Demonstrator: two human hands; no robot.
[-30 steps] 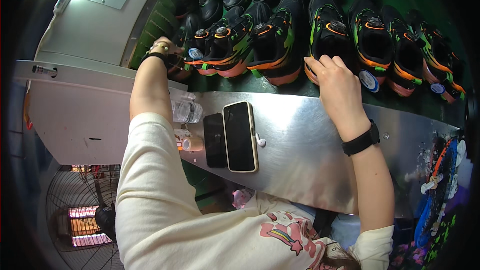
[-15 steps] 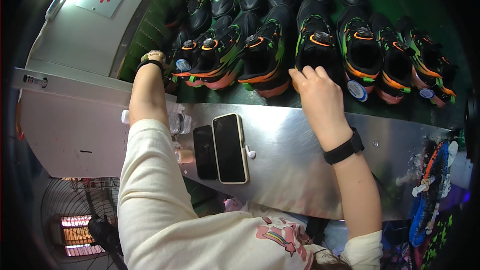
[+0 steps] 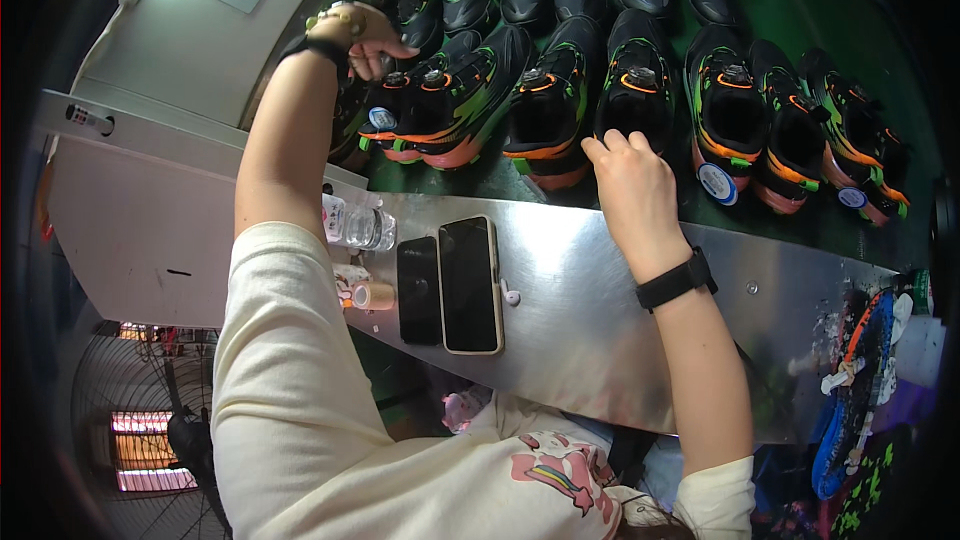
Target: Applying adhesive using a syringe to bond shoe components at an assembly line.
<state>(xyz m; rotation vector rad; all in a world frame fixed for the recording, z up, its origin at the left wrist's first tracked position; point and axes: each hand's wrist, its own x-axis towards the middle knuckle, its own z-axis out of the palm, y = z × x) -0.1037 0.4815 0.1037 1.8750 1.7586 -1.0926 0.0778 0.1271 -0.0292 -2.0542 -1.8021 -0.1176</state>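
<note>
Black sneakers with green and orange trim and dial-type lace fasteners stand in rows on a green surface. My right hand (image 3: 632,190) pinches the heel of one sneaker (image 3: 639,65) in the middle of the front row; that heel is partly hidden by my fingers. Over at the left, my left hand (image 3: 362,38) is raised above the front row's left end. Its thumb stands apart from its bent fingers, and nothing shows in it. Beneath it lies a sneaker with a round blue-and-white tag (image 3: 382,119).
On the metal ledge (image 3: 590,290) lie two phones (image 3: 469,285), a white earbud (image 3: 511,296), a tape roll (image 3: 374,295) and a clear plastic bottle (image 3: 360,226). A white machine housing (image 3: 130,210) borders the left. A blue shoe-like item (image 3: 850,410) hangs at the right; a fan (image 3: 150,430) stands lower left.
My left hand has risen away from the left edge and moved farther back and right, over the shoes. My right hand stays at the same sneaker's heel. The whole view has shifted slightly.
</note>
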